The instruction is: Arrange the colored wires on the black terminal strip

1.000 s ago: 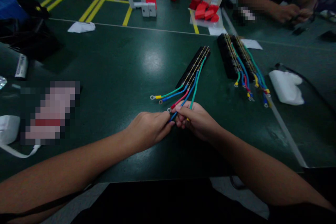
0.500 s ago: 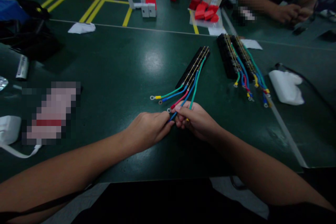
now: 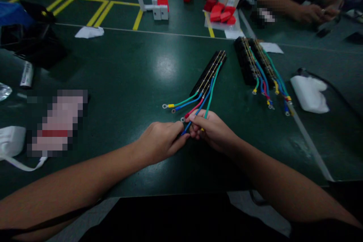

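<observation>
A black terminal strip [image 3: 211, 69] with brass-coloured bars lies slantwise on the table, its coloured wires fanning toward me. My left hand [image 3: 163, 140] pinches the lower end of a blue wire [image 3: 188, 125] between thumb and fingers; its tip is partly hidden. Just above, my right hand [image 3: 208, 126] grips the same blue wire. A green wire [image 3: 210, 98] also runs down into the right hand's fingers, a bit of yellow showing below. Beside the hands, a red wire [image 3: 195, 107], another blue wire [image 3: 187, 104] and another green wire [image 3: 184, 101] end loose in ring terminals.
Two more wired terminal strips [image 3: 245, 62] lie to the right, near a white object with a black cable [image 3: 309, 93]. Red parts [image 3: 224, 13] and grey-white blocks [image 3: 160, 12] sit farther back. At left are a blurred-out phone-like object [image 3: 61, 121] and a white charger [image 3: 13, 141]. Another person's hands [image 3: 317, 13] work across the table.
My left fingers have shifted slightly on the blue wire, and more of its lower end shows. The right hand keeps its place. Things at the left appear slightly farther right in view.
</observation>
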Demonstrator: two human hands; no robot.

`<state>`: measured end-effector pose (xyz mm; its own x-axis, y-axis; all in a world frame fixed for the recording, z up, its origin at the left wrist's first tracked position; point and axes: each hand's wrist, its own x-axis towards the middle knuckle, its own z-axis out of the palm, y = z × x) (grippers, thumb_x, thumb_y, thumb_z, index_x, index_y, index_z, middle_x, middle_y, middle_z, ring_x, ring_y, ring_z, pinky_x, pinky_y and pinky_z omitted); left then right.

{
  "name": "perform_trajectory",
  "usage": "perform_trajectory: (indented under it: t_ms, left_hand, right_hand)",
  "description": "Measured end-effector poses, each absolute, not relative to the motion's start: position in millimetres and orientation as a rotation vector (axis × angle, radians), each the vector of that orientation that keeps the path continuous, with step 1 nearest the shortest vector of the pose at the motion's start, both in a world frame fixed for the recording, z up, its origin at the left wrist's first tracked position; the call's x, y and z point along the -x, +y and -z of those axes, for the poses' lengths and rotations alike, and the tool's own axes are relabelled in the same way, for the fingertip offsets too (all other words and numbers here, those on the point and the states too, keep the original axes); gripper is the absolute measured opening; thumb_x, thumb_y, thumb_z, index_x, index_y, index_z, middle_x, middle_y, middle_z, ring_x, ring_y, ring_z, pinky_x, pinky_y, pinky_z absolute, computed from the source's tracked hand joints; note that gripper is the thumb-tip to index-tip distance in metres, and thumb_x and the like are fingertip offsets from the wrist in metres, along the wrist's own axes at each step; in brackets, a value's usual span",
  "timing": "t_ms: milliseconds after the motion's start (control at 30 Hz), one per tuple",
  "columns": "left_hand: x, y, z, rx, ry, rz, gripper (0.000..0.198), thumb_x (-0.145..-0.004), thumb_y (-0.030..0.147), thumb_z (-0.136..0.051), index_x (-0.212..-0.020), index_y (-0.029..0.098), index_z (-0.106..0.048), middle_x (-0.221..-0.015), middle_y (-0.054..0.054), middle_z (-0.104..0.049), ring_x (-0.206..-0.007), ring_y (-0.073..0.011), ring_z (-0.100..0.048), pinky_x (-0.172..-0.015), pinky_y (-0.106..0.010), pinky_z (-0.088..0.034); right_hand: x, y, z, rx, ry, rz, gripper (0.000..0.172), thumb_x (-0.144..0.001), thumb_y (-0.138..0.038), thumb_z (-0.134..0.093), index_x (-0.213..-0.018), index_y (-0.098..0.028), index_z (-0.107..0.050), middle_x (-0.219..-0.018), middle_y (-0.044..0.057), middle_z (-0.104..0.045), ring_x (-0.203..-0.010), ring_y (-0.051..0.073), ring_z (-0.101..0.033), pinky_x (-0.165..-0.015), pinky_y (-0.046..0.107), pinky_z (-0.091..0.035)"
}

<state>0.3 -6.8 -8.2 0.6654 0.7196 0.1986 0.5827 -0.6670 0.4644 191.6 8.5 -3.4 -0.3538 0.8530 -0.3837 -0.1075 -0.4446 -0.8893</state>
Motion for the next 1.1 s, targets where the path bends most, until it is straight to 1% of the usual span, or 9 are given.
perform_trajectory:
  t_ms: [267, 400, 500, 567, 667, 733, 867, 967, 1100]
  left_hand:
    - [-1.2, -6.3, 7.7, -2.399, 1.045, -0.524, 0.019, -0.094, 0.031, -0.051, -0.082, 0.017, -0.055, -0.061, 0.004, -0.05, -0.051, -0.0093, -0.045, -0.052, -0.022, -0.029]
    - [-3.8, -6.6, 3.2, -2.269, 1.08, -0.52, 0.026, -0.094, 0.031, -0.05, -0.074, 0.016, -0.055, -0.059, 0.004, -0.051, -0.051, -0.0082, -0.043, -0.052, -0.022, -0.027]
    - [-6.0, -6.8, -1.6, -2.122, 1.09, -0.504, 0.031, -0.093, 0.035, -0.051, -0.069, 0.016, -0.055, -0.056, 0.004, -0.049, -0.05, -0.0076, -0.042, -0.05, -0.021, -0.027]
    - [-7.4, -6.8, -5.5, -1.947, 1.107, -0.45, 0.034, -0.093, 0.038, -0.051, -0.067, 0.016, -0.054, -0.053, 0.004, -0.049, -0.047, -0.0073, -0.044, -0.048, -0.02, -0.027]
    - [-9.4, -6.0, -10.1, -1.562, 1.072, -0.375, 0.033, -0.093, 0.04, -0.049, -0.07, 0.017, -0.053, -0.055, 0.004, -0.057, -0.04, -0.0067, -0.048, -0.042, -0.018, -0.032]
    - [-10.5, -5.1, -11.1, -1.337, 1.033, -0.369, 0.03, -0.092, 0.04, -0.051, -0.072, 0.017, -0.052, -0.056, 0.004, -0.058, -0.037, -0.0061, -0.048, -0.038, -0.017, -0.033]
    - [-11.0, -4.6, -9.1, -1.038, 0.928, -0.412, 0.024, -0.091, 0.035, -0.056, -0.079, 0.014, -0.058, -0.059, 0.002, -0.062, -0.036, -0.0044, -0.048, -0.036, -0.014, -0.033]
    - [-10.3, -5.7, -7.8, -0.839, 0.818, -0.421, 0.022, -0.091, 0.033, -0.057, -0.085, 0.013, -0.062, -0.066, -0.001, -0.066, -0.038, -0.0033, -0.05, -0.037, -0.012, -0.031]
    - [-10.6, -6.1, -8.1, -0.618, 0.678, -0.456, 0.021, -0.092, 0.029, -0.057, -0.091, 0.01, -0.067, -0.073, -0.005, -0.068, -0.041, -0.0031, -0.052, -0.04, -0.011, -0.036]
  right_hand:
    - [-190.8, 8.8, 2.9, 1.205, -1.045, -1.866, 0.025, -0.082, -0.033, -0.066, -0.066, -0.016, -0.055, -0.053, -0.002, -0.058, -0.047, 0.008, -0.053, -0.045, 0.019, -0.04]
    - [-190.4, 8.4, 2.9, 1.21, -1.04, -1.857, 0.025, -0.081, -0.035, -0.067, -0.068, -0.016, -0.055, -0.052, -0.003, -0.055, -0.046, 0.008, -0.052, -0.043, 0.019, -0.038]
    - [-189.8, 8.2, 3.1, 1.206, -1.011, -1.855, 0.022, -0.079, -0.034, -0.068, -0.076, -0.016, -0.058, -0.051, -0.006, -0.052, -0.045, 0.008, -0.05, -0.043, 0.02, -0.036]
    - [-189.7, 8.1, 3.0, 1.199, -1.002, -1.848, 0.022, -0.079, -0.034, -0.069, -0.075, -0.016, -0.057, -0.05, -0.006, -0.051, -0.044, 0.008, -0.048, -0.042, 0.02, -0.034]
    - [-190.2, 8.1, 2.4, 1.172, -1.038, -1.856, 0.03, -0.082, -0.037, -0.066, -0.065, -0.017, -0.051, -0.047, -0.005, -0.048, -0.042, 0.007, -0.043, -0.042, 0.021, -0.03]
    - [-190.6, 8.1, 2.1, 1.153, -1.064, -1.867, 0.035, -0.084, -0.038, -0.063, -0.06, -0.018, -0.048, -0.045, -0.005, -0.046, -0.041, 0.007, -0.04, -0.042, 0.022, -0.027]
    - [-191.3, 8.4, 2.7, 1.096, -1.036, -1.903, 0.036, -0.085, -0.037, -0.063, -0.059, -0.019, -0.046, -0.045, -0.006, -0.041, -0.041, 0.007, -0.035, -0.043, 0.023, -0.024]
    - [-192.1, 8.9, 3.5, 1.03, -1.007, -1.948, 0.038, -0.085, -0.037, -0.064, -0.059, -0.019, -0.044, -0.046, -0.007, -0.038, -0.041, 0.006, -0.031, -0.043, 0.023, -0.019]
    - [-193.1, 9.4, 3.7, 0.955, -1.002, -1.979, 0.04, -0.086, -0.038, -0.065, -0.058, -0.019, -0.043, -0.046, -0.007, -0.037, -0.041, 0.006, -0.028, -0.044, 0.024, -0.017]
